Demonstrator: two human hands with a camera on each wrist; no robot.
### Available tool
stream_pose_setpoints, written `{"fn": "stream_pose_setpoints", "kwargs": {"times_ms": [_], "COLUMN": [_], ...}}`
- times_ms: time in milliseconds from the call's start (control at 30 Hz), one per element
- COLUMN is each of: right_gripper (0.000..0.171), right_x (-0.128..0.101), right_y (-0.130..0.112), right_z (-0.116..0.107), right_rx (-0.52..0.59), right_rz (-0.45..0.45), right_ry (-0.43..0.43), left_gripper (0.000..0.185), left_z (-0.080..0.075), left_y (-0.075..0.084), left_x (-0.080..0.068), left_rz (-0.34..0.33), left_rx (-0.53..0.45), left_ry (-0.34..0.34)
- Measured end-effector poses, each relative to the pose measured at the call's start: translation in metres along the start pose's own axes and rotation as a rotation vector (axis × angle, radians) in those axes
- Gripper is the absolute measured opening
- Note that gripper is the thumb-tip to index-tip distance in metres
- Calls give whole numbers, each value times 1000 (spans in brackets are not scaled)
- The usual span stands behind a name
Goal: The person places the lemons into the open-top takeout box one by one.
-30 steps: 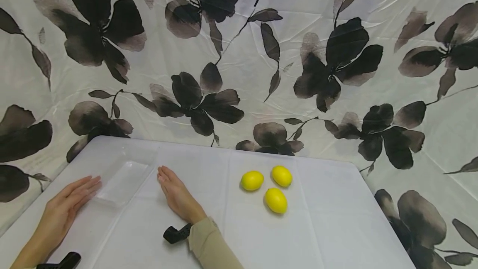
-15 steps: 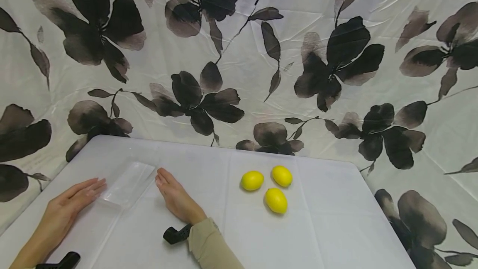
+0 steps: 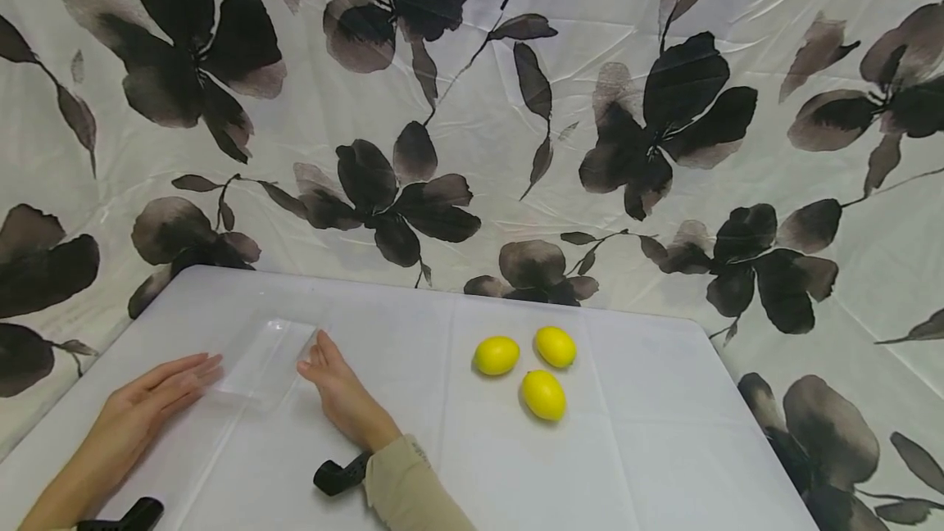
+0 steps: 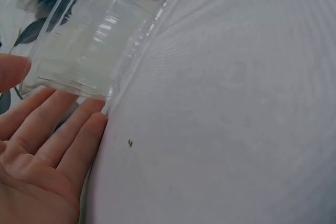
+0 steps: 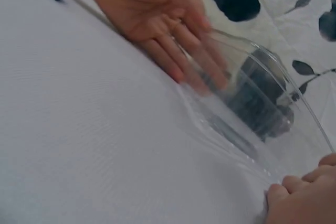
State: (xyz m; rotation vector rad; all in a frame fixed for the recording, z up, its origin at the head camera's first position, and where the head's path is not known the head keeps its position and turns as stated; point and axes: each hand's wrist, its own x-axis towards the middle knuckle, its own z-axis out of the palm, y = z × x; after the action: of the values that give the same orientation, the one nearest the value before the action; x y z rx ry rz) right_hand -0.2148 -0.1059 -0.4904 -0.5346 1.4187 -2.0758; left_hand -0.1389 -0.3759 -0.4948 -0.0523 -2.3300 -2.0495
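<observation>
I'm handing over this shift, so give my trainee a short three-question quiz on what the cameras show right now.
1. How many lemons lie on the table?
2. True or false: the right hand grips a lemon.
3. Which thing sits between the two hands? A) a clear plastic tray B) a mug C) a knife

Key:
1. Three, grouped together to the right of the hands.
2. False. The right hand lies with straight fingers against the clear plastic tray, apart from the lemons.
3. A. The left hand touches its other side with straight fingers.
</observation>
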Motion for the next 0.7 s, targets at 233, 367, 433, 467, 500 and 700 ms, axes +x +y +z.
{"fn": "stream_pose_setpoints", "kwargs": {"times_ms": [233,367,433,467,500,700], "right_gripper": [84,87,88,88,88,90], "right_x": [-7,-13,-17,-19,-21,-33], "right_y": [-7,-11,-13,-14,-15,-19], "right_z": [0,-3,-6,-7,-9,-21], "right_rx": [-58,-70,-72,-72,-77,-79], "right_rz": [51,55,54,53,50,36], "right_ry": [85,106,116,123,128,151], "left_gripper": [48,44,44,44,45,60], "left_z": [11,19,24,27,31,55], "left_y": [8,11,13,15,17,26], "left_x": [5,6,7,8,8,11], "left_rz": [10,17,0,-12,-28,-97], "left_rx": [-163,-189,-164,-133,-107,82], "left_ry": [-41,-71,-76,-72,-67,-26]}}
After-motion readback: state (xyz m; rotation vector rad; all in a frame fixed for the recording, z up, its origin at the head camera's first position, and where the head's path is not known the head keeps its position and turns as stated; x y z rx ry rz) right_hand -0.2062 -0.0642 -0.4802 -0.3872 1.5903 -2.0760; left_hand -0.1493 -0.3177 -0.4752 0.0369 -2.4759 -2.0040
